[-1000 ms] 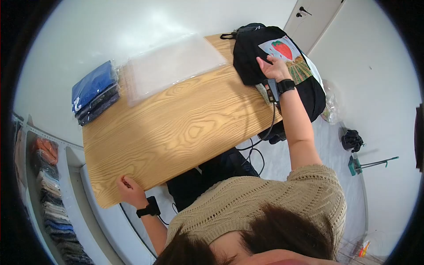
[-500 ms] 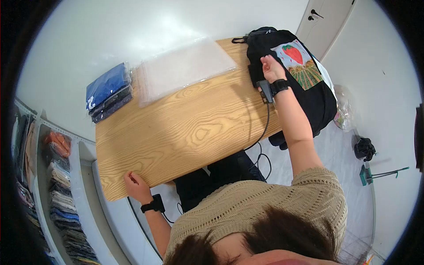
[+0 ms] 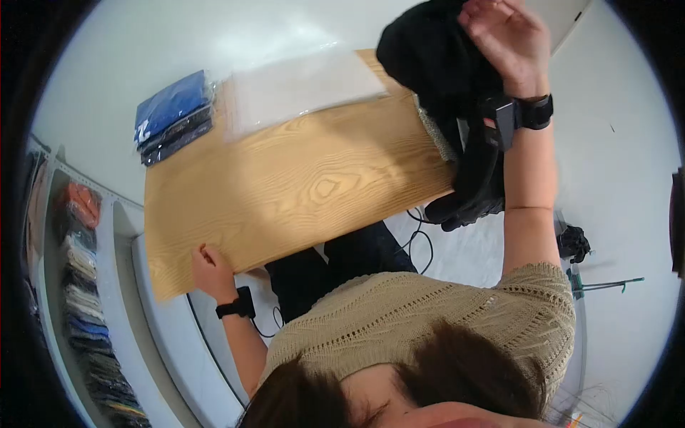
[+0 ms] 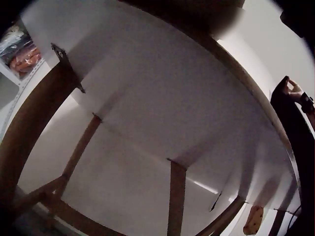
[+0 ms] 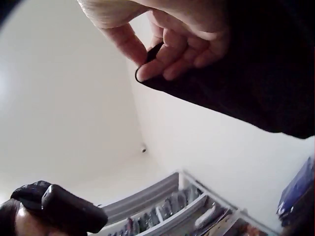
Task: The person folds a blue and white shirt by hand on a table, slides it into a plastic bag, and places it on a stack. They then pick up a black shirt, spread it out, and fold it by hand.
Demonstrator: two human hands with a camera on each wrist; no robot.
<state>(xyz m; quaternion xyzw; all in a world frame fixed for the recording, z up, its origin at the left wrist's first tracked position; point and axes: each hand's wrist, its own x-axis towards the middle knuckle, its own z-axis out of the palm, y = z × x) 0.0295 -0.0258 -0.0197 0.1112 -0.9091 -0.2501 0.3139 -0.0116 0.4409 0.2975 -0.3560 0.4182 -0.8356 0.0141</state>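
My right hand (image 3: 510,46) is raised over the table's right end and pinches the edge of a black garment (image 3: 432,60). In the right wrist view, thumb and fingers (image 5: 172,46) grip a corner of the garment (image 5: 266,93), which hangs down from them. Its printed side is hidden now. The left wrist view also catches my right hand (image 4: 294,91) holding up the dark cloth. My left hand (image 3: 212,274) rests at the near left edge of the wooden table (image 3: 285,192), fingers loosely curled, with nothing in them.
Folded clothes in clear bags, blue on top (image 3: 171,103), lie at the table's back left. Beside them is a stack of clear plastic bags (image 3: 303,89). A patterned grey cloth (image 3: 434,128) shows under the garment. Shelves of bagged clothes (image 3: 89,285) stand left.
My right hand has moved up and to the right from beside the garment's strawberry print, and now lifts the garment, with the print out of sight. My left hand stays at the table edge.
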